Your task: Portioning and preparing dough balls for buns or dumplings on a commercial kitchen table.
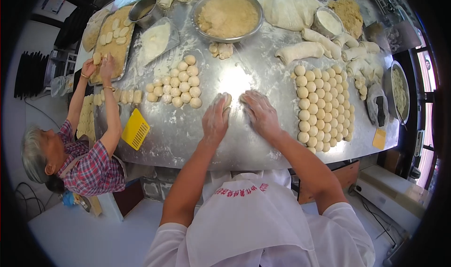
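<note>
My left hand (217,117) curls around a small dough ball (228,100) above the floured metal table (165,136). To its right, my right hand (259,113) has its fingers bent over another small piece of dough (242,98), mostly hidden by the fingers. Left of my hands lies a group of floured dough balls (184,87). A larger block of dough balls in close rows (320,108) covers the right part of the table. Beyond my hands, dough lumps (221,50) lie against a steel bowl (228,38) of crumbly tan filling (228,15).
A co-worker (88,161) at the left handles dough pieces over a crumb-covered tray (121,64). A yellow slotted scraper (136,129) lies near the front edge. Rolled dough (299,52), a flour container (328,22) and another steel bowl (396,91) stand at the right.
</note>
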Available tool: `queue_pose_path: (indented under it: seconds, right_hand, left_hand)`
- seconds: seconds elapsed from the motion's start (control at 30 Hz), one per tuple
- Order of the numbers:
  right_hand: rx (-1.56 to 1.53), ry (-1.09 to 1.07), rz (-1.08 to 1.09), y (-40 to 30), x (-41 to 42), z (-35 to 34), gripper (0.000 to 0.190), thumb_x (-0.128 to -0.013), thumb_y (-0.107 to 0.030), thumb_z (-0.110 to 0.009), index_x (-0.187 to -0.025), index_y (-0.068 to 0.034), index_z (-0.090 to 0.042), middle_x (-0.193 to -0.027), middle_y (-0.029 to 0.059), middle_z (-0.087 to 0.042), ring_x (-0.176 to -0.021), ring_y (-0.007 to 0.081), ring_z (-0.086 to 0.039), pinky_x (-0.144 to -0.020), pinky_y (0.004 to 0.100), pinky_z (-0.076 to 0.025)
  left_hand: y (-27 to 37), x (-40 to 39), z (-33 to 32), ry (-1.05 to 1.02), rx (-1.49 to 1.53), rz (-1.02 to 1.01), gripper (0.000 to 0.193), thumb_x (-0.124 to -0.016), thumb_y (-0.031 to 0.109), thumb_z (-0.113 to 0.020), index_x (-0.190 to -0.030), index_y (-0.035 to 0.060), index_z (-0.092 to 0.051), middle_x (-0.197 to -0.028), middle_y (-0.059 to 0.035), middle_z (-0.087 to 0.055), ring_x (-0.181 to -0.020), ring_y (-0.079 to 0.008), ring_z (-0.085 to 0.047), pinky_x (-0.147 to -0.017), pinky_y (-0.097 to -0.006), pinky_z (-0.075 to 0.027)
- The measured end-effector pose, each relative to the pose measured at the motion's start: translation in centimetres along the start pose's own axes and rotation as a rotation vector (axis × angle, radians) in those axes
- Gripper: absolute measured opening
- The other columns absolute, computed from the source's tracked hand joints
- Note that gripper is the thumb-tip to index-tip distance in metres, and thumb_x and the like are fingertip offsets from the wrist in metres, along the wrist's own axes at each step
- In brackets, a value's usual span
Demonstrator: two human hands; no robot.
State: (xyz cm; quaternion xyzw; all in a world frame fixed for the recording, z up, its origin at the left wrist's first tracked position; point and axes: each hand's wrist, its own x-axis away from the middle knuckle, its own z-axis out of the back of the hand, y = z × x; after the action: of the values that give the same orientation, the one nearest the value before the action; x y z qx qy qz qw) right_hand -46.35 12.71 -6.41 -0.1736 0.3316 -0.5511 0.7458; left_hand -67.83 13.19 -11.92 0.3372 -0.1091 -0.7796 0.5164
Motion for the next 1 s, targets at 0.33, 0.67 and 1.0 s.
queue_pose_path:
  seconds: [0.33,0.67,1.0]
  right_hand:
    - [-0.121,0.020,-0.391,1.9,-1.7,-2.5,0.061,-0.093,0.002,-0.062,-0.153,-0.006,-0.054,-0.161,0.0232,-0.046,-0.151,0.0415,-0.039,-0.125,0.0465,-0.036]
    - [0.620,0.114,-0.380,14.0,-3.4,8.2,0.046,-0.098,-0.023,-0.067,-0.141,-0.008,-0.062,-0.149,0.0158,-0.057,-0.139,0.0384,-0.050,-0.123,0.0557,-0.030]
    - [0.179,0.283,-0.130,7.6,0.2,9.9,0.032,-0.093,-0.012,-0.068,-0.125,-0.008,-0.068,-0.119,0.0174,-0.069,-0.111,0.0386,-0.065,-0.096,0.0485,-0.055]
  left_hand:
    - [1.3,-2.4,-2.0,-0.066,0.170,0.350,0.076,-0.093,0.011,-0.073,-0.159,0.0000,-0.037,-0.147,-0.0247,-0.053,-0.122,-0.0388,-0.058,-0.110,-0.0479,-0.046]
    - [6.1,-5.4,-6.4,-0.020,0.080,-0.150,0.041,-0.091,0.010,-0.066,-0.131,0.0018,-0.063,-0.110,-0.0176,-0.067,-0.100,-0.0368,-0.062,-0.091,-0.0521,-0.047]
    - [12.8,-8.1,-10.0,-0.053,0.561,0.263,0.050,-0.087,-0.008,-0.059,-0.136,0.0030,-0.059,-0.126,-0.0213,-0.064,-0.106,-0.0402,-0.064,-0.096,-0.0489,-0.053]
